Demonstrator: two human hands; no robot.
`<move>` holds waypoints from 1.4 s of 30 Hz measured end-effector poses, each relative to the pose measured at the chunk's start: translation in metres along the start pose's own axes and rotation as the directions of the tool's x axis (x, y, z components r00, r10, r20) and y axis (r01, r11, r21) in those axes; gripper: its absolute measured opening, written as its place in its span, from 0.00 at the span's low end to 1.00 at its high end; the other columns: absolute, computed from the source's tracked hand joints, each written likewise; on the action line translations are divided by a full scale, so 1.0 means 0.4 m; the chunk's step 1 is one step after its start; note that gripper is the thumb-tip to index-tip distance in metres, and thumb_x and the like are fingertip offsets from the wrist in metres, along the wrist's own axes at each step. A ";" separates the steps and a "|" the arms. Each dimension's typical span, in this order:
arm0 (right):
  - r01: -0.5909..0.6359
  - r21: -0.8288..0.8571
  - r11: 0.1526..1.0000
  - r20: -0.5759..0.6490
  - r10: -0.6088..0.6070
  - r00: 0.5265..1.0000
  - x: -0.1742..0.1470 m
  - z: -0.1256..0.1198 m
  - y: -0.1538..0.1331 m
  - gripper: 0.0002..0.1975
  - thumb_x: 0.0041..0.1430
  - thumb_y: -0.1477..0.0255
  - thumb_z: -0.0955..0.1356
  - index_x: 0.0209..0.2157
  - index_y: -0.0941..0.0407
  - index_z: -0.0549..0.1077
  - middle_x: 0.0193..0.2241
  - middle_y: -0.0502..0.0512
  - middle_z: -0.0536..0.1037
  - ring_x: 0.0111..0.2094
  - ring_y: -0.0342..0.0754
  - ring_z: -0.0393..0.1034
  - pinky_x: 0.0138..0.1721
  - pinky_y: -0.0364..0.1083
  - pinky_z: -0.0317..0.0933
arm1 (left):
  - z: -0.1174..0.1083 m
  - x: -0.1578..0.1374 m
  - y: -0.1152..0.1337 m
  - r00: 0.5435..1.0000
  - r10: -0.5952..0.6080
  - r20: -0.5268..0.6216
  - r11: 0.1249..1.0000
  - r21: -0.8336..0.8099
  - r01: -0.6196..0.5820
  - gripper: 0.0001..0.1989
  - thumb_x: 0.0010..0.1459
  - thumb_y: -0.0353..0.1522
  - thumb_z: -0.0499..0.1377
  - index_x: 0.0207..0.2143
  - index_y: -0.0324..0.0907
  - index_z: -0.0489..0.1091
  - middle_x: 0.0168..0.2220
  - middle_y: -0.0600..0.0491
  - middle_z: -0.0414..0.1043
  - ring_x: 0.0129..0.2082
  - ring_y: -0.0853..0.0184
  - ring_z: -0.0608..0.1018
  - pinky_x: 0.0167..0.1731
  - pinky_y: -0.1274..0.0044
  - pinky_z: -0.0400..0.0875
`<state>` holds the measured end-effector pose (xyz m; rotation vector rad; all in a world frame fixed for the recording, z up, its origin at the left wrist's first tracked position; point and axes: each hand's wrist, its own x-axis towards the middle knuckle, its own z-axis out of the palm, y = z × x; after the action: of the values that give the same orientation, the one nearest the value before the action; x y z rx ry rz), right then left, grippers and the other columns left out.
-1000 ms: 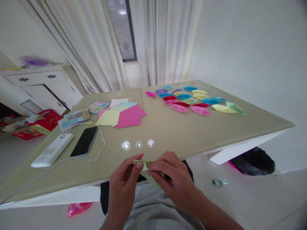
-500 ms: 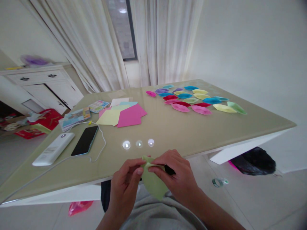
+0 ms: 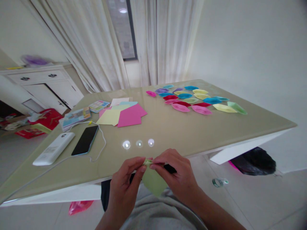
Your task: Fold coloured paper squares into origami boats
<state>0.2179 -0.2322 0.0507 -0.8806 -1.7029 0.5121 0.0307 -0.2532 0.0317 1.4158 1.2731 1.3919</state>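
Note:
A light green sheet of folded paper [image 3: 154,182] hangs between my hands, just off the table's near edge. My left hand [image 3: 127,179] pinches its upper left corner between thumb and fingers. My right hand [image 3: 178,175] grips the top edge on the other side, thumb below and fingers above. The top of the paper is bunched into a small fold between my fingertips, while the lower part hangs down as a flat, pointed flap over my lap. My fingers hide part of the fold.
Folded paper boats [image 3: 180,107] in several colours lie at the table's back right. Loose coloured sheets [image 3: 130,115] are left of centre, beside booklets [image 3: 76,118]. A phone [image 3: 85,140], a white power bank [image 3: 54,149] and a cable [image 3: 104,140] lie at the left.
My fingertips have come closer together, and the top edge of the green paper is folded down more between them. The hanging flap has risen slightly. Things on the table have not moved.

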 end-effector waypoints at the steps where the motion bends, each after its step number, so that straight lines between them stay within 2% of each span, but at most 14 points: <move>1: 0.004 -0.004 1.000 -0.002 -0.004 1.000 0.001 -0.001 0.000 0.02 0.67 0.72 0.75 0.39 0.52 0.80 0.33 0.49 0.83 0.36 0.46 0.76 0.42 0.46 0.66 | -0.001 0.001 0.003 1.000 0.010 0.021 1.000 0.024 -0.010 0.12 0.65 0.40 0.66 0.48 0.45 0.80 0.45 0.48 0.85 0.44 0.61 0.87 0.45 0.75 0.83; 4: 0.016 -0.018 1.000 -0.010 -0.016 1.000 0.000 -0.003 -0.001 0.02 0.66 0.72 0.76 0.38 0.52 0.80 0.32 0.48 0.83 0.34 0.46 0.75 0.41 0.46 0.66 | -0.006 0.002 0.014 0.996 0.047 0.072 0.993 0.106 -0.054 0.12 0.67 0.40 0.64 0.48 0.48 0.82 0.46 0.50 0.86 0.46 0.61 0.87 0.47 0.75 0.82; 8: 0.018 -0.026 1.000 -0.009 -0.018 1.000 -0.003 -0.003 -0.003 0.02 0.66 0.73 0.76 0.38 0.52 0.81 0.32 0.49 0.83 0.34 0.46 0.75 0.41 0.47 0.66 | -0.008 0.001 0.020 0.995 0.063 0.077 0.981 0.177 -0.076 0.11 0.67 0.40 0.63 0.47 0.50 0.82 0.45 0.53 0.86 0.43 0.63 0.87 0.46 0.76 0.82; 14: 0.007 0.009 1.000 0.009 -0.007 1.000 -0.001 0.001 -0.003 0.02 0.67 0.71 0.76 0.38 0.52 0.80 0.33 0.48 0.84 0.35 0.46 0.77 0.42 0.47 0.66 | -0.001 -0.004 0.007 0.999 0.045 -0.002 0.996 0.076 -0.044 0.10 0.66 0.40 0.65 0.44 0.45 0.77 0.42 0.50 0.86 0.42 0.61 0.87 0.42 0.74 0.83; 20: -0.004 0.011 1.000 0.031 0.004 1.000 -0.004 -0.005 -0.008 0.01 0.69 0.72 0.74 0.40 0.52 0.80 0.33 0.49 0.83 0.35 0.46 0.76 0.42 0.47 0.65 | -0.003 -0.004 -0.002 0.998 0.062 0.013 0.995 0.076 -0.063 0.08 0.65 0.38 0.66 0.43 0.44 0.76 0.39 0.50 0.84 0.39 0.62 0.87 0.38 0.77 0.83; 26: 0.006 0.023 1.000 0.041 -0.007 0.999 -0.004 -0.004 -0.008 0.01 0.69 0.73 0.74 0.41 0.52 0.80 0.33 0.49 0.84 0.35 0.46 0.76 0.42 0.47 0.65 | 0.001 0.003 0.015 0.996 0.082 0.032 0.992 0.099 -0.085 0.07 0.66 0.39 0.65 0.40 0.46 0.79 0.41 0.50 0.85 0.42 0.62 0.87 0.45 0.74 0.82; 29: 0.010 0.032 0.999 0.033 -0.011 0.999 -0.004 -0.002 -0.007 0.01 0.68 0.73 0.74 0.40 0.52 0.80 0.33 0.49 0.84 0.35 0.46 0.76 0.42 0.47 0.66 | 0.004 0.002 0.023 0.997 0.080 0.013 0.989 0.121 -0.081 0.07 0.66 0.39 0.65 0.40 0.46 0.80 0.41 0.51 0.86 0.42 0.61 0.87 0.45 0.74 0.82; 34: -0.054 0.049 0.997 0.028 0.053 0.998 -0.005 -0.003 -0.010 0.01 0.68 0.72 0.74 0.40 0.52 0.81 0.35 0.52 0.82 0.38 0.47 0.76 0.42 0.47 0.68 | 0.009 -0.003 0.023 0.999 0.037 -0.010 0.998 0.045 -0.037 0.07 0.67 0.39 0.63 0.42 0.46 0.79 0.41 0.51 0.86 0.41 0.62 0.87 0.44 0.75 0.82; 42: -0.120 0.076 0.990 0.021 0.119 0.993 -0.001 -0.005 -0.012 0.02 0.67 0.71 0.75 0.41 0.52 0.81 0.36 0.52 0.81 0.39 0.48 0.76 0.42 0.47 0.69 | 0.009 -0.007 0.024 0.992 0.124 -0.025 0.982 0.145 -0.119 0.06 0.64 0.37 0.67 0.43 0.47 0.78 0.38 0.54 0.85 0.37 0.64 0.87 0.41 0.77 0.83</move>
<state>0.2184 -0.2358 0.0545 -0.9283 -1.6407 0.6637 0.0357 -0.2574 0.0399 1.5969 1.3511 1.4347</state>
